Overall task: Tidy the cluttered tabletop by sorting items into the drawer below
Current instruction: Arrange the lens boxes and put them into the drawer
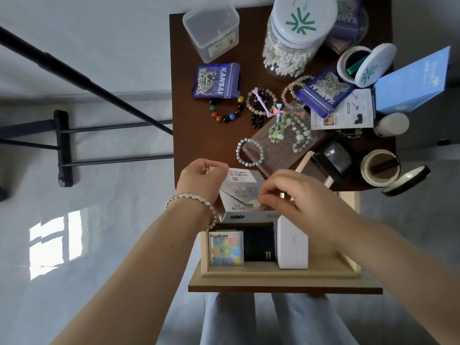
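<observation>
Both hands hold 1 grey box (242,192) between them. The left hand (202,179) curls its fingers round the box's far left corner. The right hand (296,195) pinches at its right side with thumb and forefinger, though exactly what part they nip is hard to tell.

The box hangs at the near edge of the table (184,120), directly over the back of the open drawer (281,272), which is pulled out toward the person. It tilts, near edge low, and its long side seems to run left to right, across the drawer's width.

Below and nearer the person, 3 things stand side by side in the drawer: a Hydron box (225,247) on the left, a black box (258,242) in the middle, and a white box (292,242) on the right.

The move, as I judge it, goes straight down. The box's near edge overlaps the tops of that row, so it probably has to settle behind them or on top. The space behind is hidden by the box itself. Neither hand is clearly nearer; both sit at the box.
</observation>
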